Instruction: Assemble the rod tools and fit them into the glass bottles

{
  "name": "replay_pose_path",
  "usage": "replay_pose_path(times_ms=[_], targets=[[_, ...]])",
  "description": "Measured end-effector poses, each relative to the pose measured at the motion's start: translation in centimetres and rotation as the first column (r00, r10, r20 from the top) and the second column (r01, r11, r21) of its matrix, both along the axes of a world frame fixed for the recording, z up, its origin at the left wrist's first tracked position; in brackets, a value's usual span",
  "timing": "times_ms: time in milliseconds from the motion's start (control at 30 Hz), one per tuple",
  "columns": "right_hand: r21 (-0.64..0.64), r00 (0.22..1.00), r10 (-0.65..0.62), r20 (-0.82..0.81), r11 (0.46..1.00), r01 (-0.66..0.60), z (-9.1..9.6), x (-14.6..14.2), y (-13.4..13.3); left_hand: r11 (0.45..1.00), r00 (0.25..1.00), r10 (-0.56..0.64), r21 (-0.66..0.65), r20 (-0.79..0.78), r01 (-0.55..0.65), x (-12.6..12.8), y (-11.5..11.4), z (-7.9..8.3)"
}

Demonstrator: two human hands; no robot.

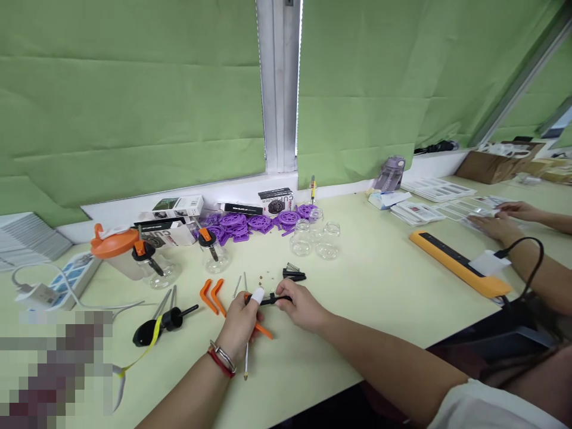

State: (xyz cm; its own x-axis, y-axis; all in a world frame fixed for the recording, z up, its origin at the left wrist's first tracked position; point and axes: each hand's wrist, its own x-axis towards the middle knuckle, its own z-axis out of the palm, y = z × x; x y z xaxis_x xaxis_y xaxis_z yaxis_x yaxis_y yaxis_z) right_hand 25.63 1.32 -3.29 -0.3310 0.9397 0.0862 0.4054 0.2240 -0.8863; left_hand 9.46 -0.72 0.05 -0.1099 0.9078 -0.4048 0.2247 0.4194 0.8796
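Note:
My left hand (240,326) and my right hand (300,305) meet over the pale table (366,298). Between them they hold a small black part (270,300). The left hand, with a white cot on one finger, is closed and also grips an orange-handled screwdriver (263,331) whose tip points toward me. The right hand pinches the black part's right end. Small brass screws (267,277) and a black bit holder (293,274) lie just beyond the hands. Two orange bent pieces (211,295) rest to the left.
Purple plastic wheels (254,223) and clear glass jars (315,238) sit at the back, with boxes along the sill. An orange-lidded jar (117,253), a power strip (67,280) and black sprayer parts (161,325) lie left. At the right is a long orange tool (456,262) and another person's hands (500,220).

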Motion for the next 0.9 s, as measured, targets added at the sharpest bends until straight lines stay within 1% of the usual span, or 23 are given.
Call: replay_pose_path(times_ms=[133, 233, 367, 433, 533, 633, 700, 733, 800, 900], targets=[[0.077, 0.990, 0.031, 0.137, 0.996, -0.042, 0.7, 1.1, -1.4, 0.998, 0.994, -0.061, 0.012, 0.092, 0.060, -0.6, -0.9, -0.3], [0.138, 0.975, 0.032, 0.219, 0.988, -0.063, 0.9, 1.4, -1.7, 0.997, 0.986, -0.074, -0.014, 0.149, 0.077, -1.1, -1.8, -0.3], [0.202, 0.974, 0.039, 0.225, 0.976, -0.086, 0.9, 1.1, -0.6, 0.998, 0.979, -0.062, -0.018, 0.195, 0.066, -1.9, -2.5, -0.1], [0.236, 0.962, 0.016, 0.273, 0.968, -0.083, 0.8, 0.8, 0.3, 0.997, 0.977, -0.067, -0.009, 0.201, 0.070, -2.2, -2.6, -0.1], [0.268, 0.897, 0.005, 0.442, 0.954, -0.137, 0.5, 0.5, 1.5, 0.997, 0.978, -0.078, 0.002, 0.195, 0.079, -2.4, -2.6, -0.2], [0.281, 0.788, 0.000, 0.616, 0.934, -0.220, 0.5, 0.2, 2.2, 0.996, 0.978, -0.086, 0.024, 0.188, 0.083, -2.4, -2.5, -0.4], [0.277, 0.714, -0.012, 0.700, 0.926, -0.255, 0.6, -0.1, 2.7, 0.996, 0.978, -0.087, 0.033, 0.190, 0.082, -2.4, -2.5, -0.5], [0.267, 0.685, -0.018, 0.728, 0.928, -0.260, 0.7, -0.3, 3.0, 0.996, 0.978, -0.083, 0.034, 0.194, 0.078, -2.4, -2.5, -0.5], [0.242, 0.652, -0.026, 0.758, 0.939, -0.244, 0.8, -0.8, 3.5, 0.997, 0.977, -0.070, 0.028, 0.203, 0.066, -2.4, -2.6, -0.4], [0.206, 0.635, -0.027, 0.772, 0.956, -0.210, 1.2, -1.4, 3.9, 0.998, 0.976, -0.064, 0.029, 0.209, 0.059, -2.4, -2.6, -0.3]])
